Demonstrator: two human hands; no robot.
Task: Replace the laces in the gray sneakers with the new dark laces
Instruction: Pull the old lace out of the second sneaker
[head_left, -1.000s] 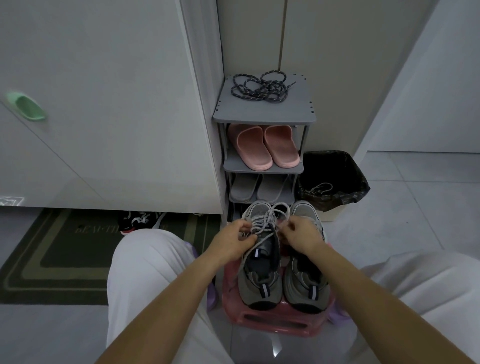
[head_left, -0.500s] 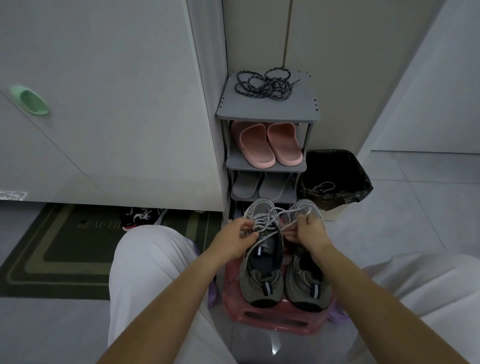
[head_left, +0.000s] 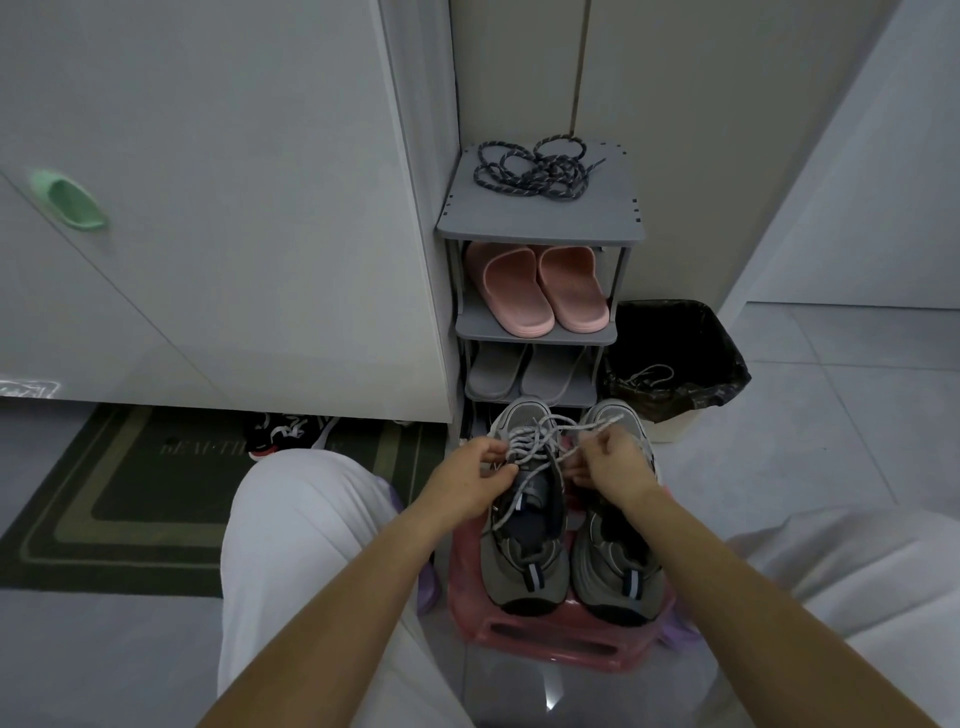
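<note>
Pale tiled floor (head_left: 810, 467) runs beneath a pink stool (head_left: 566, 636) carrying the gray sneakers (head_left: 524, 545). Left hand (head_left: 467, 480) pinches the old light lace (head_left: 535, 436); right hand (head_left: 610, 460) has drawn its strand farther out, loosening it. Dark laces (head_left: 535, 169) wait on the rack top (head_left: 540, 221).

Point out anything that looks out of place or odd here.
A light lace lies in the black-lined bin, odd but fitting the job. The dark laces sit tangled on the shoe rack top. A black shoe pokes from under the cabinet.
</note>
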